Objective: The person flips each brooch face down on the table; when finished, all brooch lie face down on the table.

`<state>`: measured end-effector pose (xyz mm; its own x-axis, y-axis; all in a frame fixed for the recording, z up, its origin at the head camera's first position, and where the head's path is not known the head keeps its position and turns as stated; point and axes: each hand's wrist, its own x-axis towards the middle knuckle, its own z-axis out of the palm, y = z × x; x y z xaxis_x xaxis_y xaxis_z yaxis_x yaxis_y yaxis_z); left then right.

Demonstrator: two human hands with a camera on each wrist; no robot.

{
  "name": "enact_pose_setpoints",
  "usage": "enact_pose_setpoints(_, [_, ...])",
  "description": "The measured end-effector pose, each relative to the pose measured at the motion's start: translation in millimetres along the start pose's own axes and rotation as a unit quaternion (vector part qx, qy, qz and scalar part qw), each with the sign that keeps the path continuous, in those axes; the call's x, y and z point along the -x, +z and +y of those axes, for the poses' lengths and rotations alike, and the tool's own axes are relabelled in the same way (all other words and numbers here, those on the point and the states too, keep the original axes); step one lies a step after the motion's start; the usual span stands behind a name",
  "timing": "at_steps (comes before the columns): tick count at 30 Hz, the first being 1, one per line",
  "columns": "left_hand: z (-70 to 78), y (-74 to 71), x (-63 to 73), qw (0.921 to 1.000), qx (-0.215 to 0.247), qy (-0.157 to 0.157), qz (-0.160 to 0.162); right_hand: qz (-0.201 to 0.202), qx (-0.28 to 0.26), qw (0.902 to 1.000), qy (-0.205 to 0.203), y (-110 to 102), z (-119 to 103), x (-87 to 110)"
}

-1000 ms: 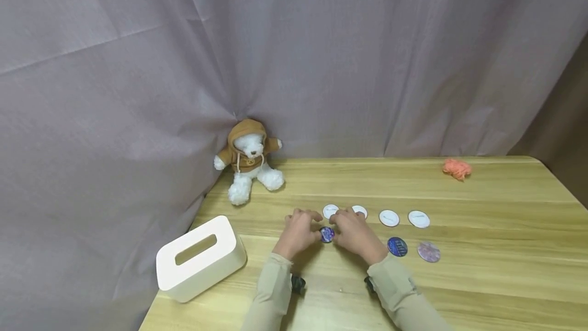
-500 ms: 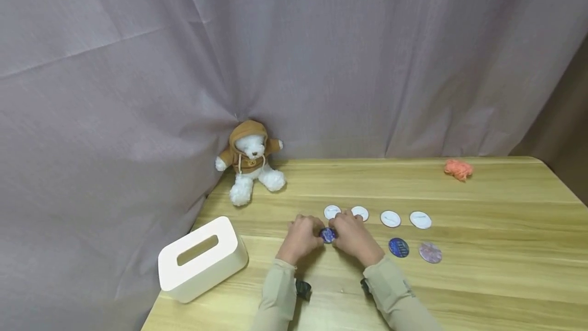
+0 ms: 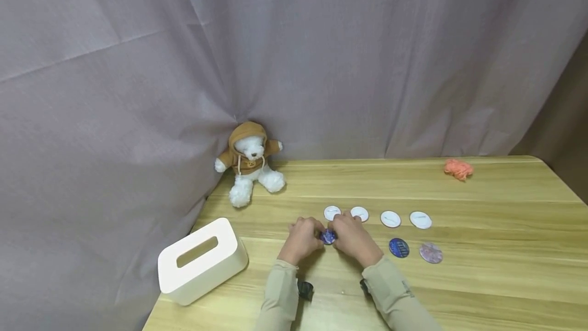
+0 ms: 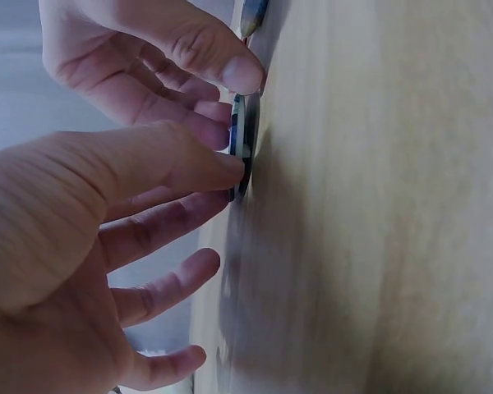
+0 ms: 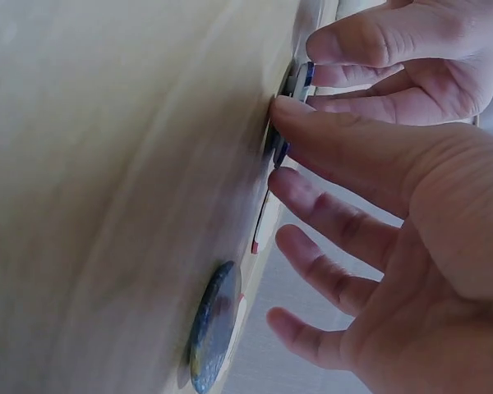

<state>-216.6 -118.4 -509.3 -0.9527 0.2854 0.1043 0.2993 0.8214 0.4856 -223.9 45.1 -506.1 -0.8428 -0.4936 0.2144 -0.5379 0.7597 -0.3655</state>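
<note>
Wooden table (image 3: 487, 280) below: I see left hand (image 3: 300, 240) and right hand (image 3: 354, 239) pinch the badge (image 3: 328, 238) between them, index fingers closer in than a second ago, others loose; box (image 3: 206, 277) contents I can't tell.

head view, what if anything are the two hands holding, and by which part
A small round blue-and-purple badge, pinched at opposite edges: the left hand at its left rim, the right hand at its right.

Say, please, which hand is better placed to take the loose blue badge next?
Probably the right hand: it is nearer the blue badge. The left hand lies beyond the held badge, which both hands pinch.
</note>
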Motion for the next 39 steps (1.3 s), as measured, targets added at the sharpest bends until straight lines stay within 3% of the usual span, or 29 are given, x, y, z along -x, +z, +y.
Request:
enact_pose_setpoints(15, [-1.9, -3.2, -1.9, 1.0, 0.003, -0.005, 0.0, -0.002, -0.015, 0.9999, -0.002, -3.7, -0.8, 0.6])
enact_pose_setpoints(30, [-5.8, -7.1, 1.5, 0.9997, 0.019, 0.015, 0.008, -0.003, -0.041, 0.999, -0.015, -5.4, 2.2, 0.3])
enact_pose_setpoints(39, [-6.1, -11.3, 3.0, 0.9994, 0.033, 0.011, 0.0, 0.024, -0.06, 0.9977, -0.021, -5.5, 5.9, -2.3])
